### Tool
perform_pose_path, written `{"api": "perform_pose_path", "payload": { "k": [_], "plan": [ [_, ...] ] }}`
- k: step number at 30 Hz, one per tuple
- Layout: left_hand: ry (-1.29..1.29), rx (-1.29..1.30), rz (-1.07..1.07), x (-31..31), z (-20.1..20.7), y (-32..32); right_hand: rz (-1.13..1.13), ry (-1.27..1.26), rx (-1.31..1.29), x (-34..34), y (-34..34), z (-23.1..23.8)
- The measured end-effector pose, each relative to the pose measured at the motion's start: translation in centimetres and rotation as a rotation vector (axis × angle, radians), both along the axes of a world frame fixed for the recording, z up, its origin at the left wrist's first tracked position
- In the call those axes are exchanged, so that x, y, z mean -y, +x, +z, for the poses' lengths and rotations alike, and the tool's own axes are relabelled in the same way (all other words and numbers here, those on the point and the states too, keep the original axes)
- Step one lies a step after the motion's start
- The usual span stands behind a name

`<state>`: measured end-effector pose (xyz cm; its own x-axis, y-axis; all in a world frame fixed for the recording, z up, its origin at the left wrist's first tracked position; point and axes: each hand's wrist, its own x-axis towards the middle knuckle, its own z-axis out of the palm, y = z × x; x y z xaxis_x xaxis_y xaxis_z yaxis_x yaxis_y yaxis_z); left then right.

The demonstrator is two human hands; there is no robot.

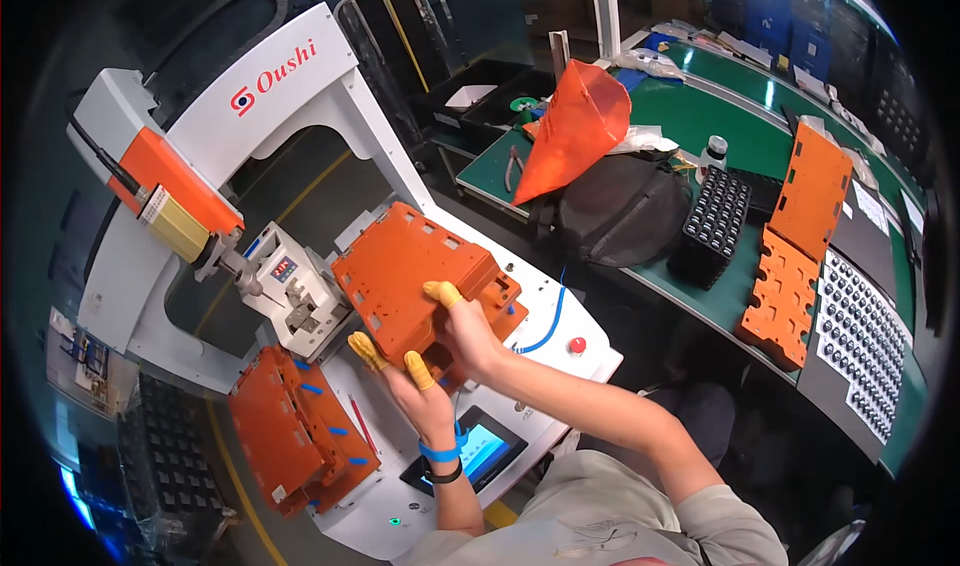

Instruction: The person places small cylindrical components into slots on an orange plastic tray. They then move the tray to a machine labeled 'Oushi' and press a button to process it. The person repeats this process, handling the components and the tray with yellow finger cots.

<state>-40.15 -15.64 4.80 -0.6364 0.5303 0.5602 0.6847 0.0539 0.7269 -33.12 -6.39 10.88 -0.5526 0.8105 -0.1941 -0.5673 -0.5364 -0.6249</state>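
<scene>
An orange flat fixture plate with cut-outs along its edges lies tilted over a second orange fixture part on the white machine bed. My right hand grips its near right edge, the thumb in a yellow finger cot on top and the other fingers hidden below. My left hand, also in yellow finger cots, holds the near left corner between thumb and fingers. Just left of the plate stands a white screw feeder with a small red display. Above the feeder hangs the machine's screwdriver head.
Another orange fixture with blue clips sits at the bed's left, beside a red pen. A touch screen and a red button are near me. The green bench at right bears a black bag, black part trays and orange fixtures.
</scene>
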Motion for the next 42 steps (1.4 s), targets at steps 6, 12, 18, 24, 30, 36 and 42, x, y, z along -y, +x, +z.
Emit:
{"api": "perform_pose_path", "payload": {
  "k": [6,12,18,24,30,36,42],
  "plan": [
    [-0.021,0.061,-0.062,0.1,-0.2,-0.7,0.392,0.173,0.061,-1.4,4.5,-0.4],
    [-0.058,0.023,0.036,1.8,-1.5,-0.4,0.246,0.510,0.383,0.4,11.0,-4.3],
    [0.075,0.070,-0.099,1.4,0.9,0.8,-0.200,1.585,0.787,3.1,15.9,-15.1],
    [-0.043,-0.521,0.038,-0.1,2.1,1.8,0.074,1.794,0.980,5.4,17.4,-22.7],
    [0.037,-0.466,0.010,-0.9,2.3,3.5,0.049,1.621,0.909,6.8,17.5,-24.4],
    [0.153,-0.397,-0.077,-0.7,1.9,3.2,-0.055,1.669,0.951,7.5,18.0,-24.6],
    [0.282,-0.090,-0.151,-1.3,2.2,4.8,0.051,1.526,0.991,6.8,19.1,-21.7]
  ]
}}
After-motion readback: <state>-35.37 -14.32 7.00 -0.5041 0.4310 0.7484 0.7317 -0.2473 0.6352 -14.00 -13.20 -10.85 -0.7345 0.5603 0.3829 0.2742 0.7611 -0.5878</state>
